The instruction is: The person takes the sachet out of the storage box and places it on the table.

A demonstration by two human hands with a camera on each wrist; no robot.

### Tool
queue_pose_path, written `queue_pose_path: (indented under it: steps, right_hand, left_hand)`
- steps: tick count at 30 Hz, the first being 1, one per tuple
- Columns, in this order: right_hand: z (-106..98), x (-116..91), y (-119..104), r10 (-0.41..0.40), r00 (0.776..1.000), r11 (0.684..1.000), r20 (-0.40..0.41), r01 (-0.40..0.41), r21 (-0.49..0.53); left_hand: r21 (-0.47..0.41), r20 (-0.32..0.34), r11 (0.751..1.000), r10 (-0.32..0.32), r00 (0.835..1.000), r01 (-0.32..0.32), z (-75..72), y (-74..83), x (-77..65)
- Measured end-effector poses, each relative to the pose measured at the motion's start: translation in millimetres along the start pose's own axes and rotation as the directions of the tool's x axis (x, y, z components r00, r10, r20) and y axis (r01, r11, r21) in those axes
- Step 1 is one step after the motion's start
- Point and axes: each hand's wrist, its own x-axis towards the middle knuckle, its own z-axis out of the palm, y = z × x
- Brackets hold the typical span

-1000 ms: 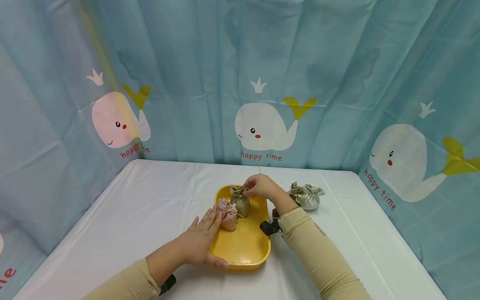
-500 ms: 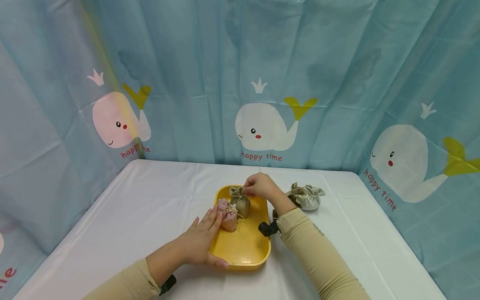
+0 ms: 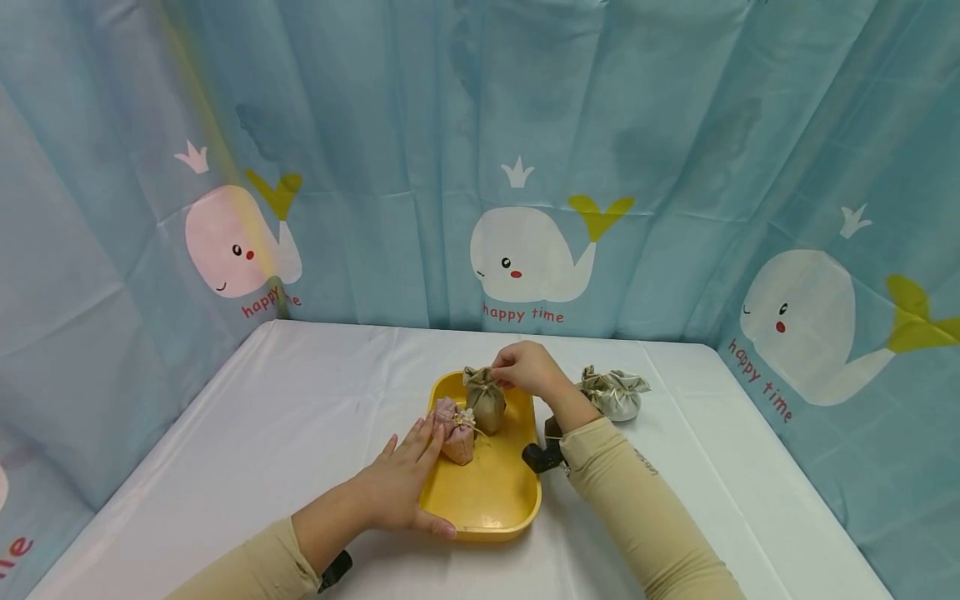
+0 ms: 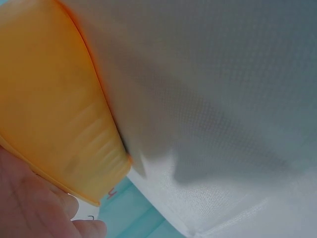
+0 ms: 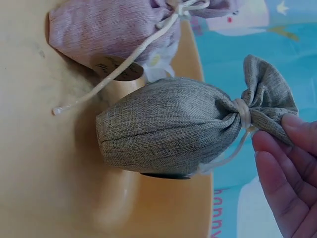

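My right hand (image 3: 528, 368) pinches the gathered top of a grey-green drawstring sachet (image 3: 486, 407) between thumb and fingers. In the right wrist view the sachet (image 5: 166, 126) has a pale cord round its neck, and it hangs tilted over the yellow tray (image 3: 487, 500). Beside it in the tray is a pink drawstring sachet (image 3: 459, 446) with a small white flower and a loose cord. My left hand (image 3: 397, 483) rests on the tray's left side, fingers stretched along the rim and thumb at the near corner. In the left wrist view its fingers (image 4: 47, 203) lie over the rim.
Right of the tray, a silvery sachet (image 3: 622, 402) and a green one (image 3: 592, 382) stand on the white table (image 3: 337, 375), partly behind my right forearm. A brownish thing (image 3: 553, 427) shows by that wrist. A blue whale-print curtain (image 3: 420, 250) surrounds the table.
My right hand has shifted slightly up and to the right, and the grey-green sachet has moved along with it. The left hand, tray and pink sachet stay put.
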Motion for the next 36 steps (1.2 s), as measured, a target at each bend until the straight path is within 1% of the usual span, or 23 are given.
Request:
queue_pose_path:
  steps: [4, 11, 23, 28, 36]
  right_hand:
    - [-7, -3, -1, -0.008, 1.000, 1.000, -0.019, 0.009, 0.014]
    - [-20, -12, -4, -0.040, 0.997, 0.999, -0.059, 0.040, 0.009]
    - [-43, -25, -10, -0.060, 0.992, 0.994, -0.108, 0.069, 0.083]
    - [-52, -32, -11, -0.078, 0.989, 0.992, -0.127, 0.091, 0.093]
    - [-71, -46, -14, -0.068, 0.984, 0.983, -0.162, 0.094, 0.159]
  left_hand:
    - [0.005, -0.004, 1.000, 0.004, 1.000, -0.004, 0.8, -0.5, -0.1]
    - [-0.004, -0.004, 1.000, 0.008, 1.000, -0.008, 0.2, -0.5, -0.7]
    - [-0.005, 0.004, 1.000, 0.003, 1.000, -0.003, -0.4, 0.1, -0.5]
    - [-0.003, 0.002, 1.000, 0.003, 1.000, -0.003, -1.2, 0.3, -1.6]
    - [0.000, 0.008, 1.000, 0.000, 1.000, 0.000, -0.6, 0.5, -0.7]
